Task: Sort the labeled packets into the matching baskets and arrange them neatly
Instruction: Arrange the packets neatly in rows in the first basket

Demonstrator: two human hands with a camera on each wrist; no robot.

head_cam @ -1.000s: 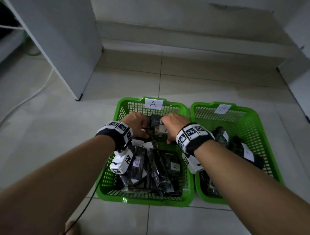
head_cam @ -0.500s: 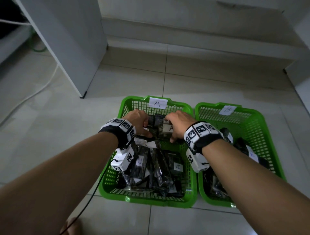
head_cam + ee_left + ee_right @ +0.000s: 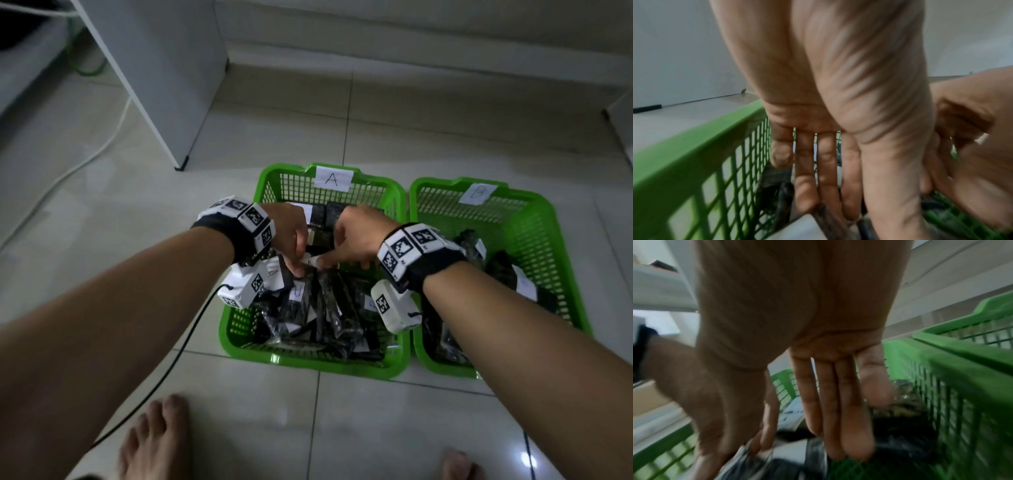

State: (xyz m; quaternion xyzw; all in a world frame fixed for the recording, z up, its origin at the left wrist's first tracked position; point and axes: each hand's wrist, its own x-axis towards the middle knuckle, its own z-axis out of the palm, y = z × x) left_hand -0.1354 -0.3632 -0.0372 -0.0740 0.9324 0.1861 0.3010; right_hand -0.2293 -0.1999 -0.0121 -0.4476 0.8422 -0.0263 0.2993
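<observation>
Obs.: both hands have come back from the far end of the green plastic mesh basket tagged "A" (image 3: 394, 363) toward its middle. A second ago they worked a dark packet at roughly 12 o'clock of that basket, just under the paper "A" tag (image 3: 333, 178); now they meet near the centre, over the near row of black plastic-wrapped packets with white paper labels (image 3: 337, 308). Two or three dark packets (image 3: 323, 213) now stand at 12 o'clock, free of the hands.

Left hand (image 3: 291, 236): left wrist view shows fingers (image 3: 805, 178) fairly straight, close together, pointing down into the pile; tips reach a white-labelled packet edge (image 3: 803, 227). Thumb hidden. Whether anything is pinched: cannot tell.

Right hand (image 3: 356, 240): right wrist view shows three fingers (image 3: 830, 410) pressed side by side, extended down onto the dark packets; the thumb side appears to touch a crinkled clear wrapper at lower left, blurred. Pinch or mere contact: cannot tell.

Second green mesh basket tagged "B" (image 3: 548, 240), at 3 o'clock of the first and touching it, holds a few dark packets (image 3: 507, 270) with white labels.

Reading: the far-end placement looks finished; the hands have moved on to tidying the middle row. No loose packets seen on the pale tiled floor (image 3: 171, 171), so sorting appears mostly done and neat arranging remains. Legible labels in basket A read "A".
</observation>
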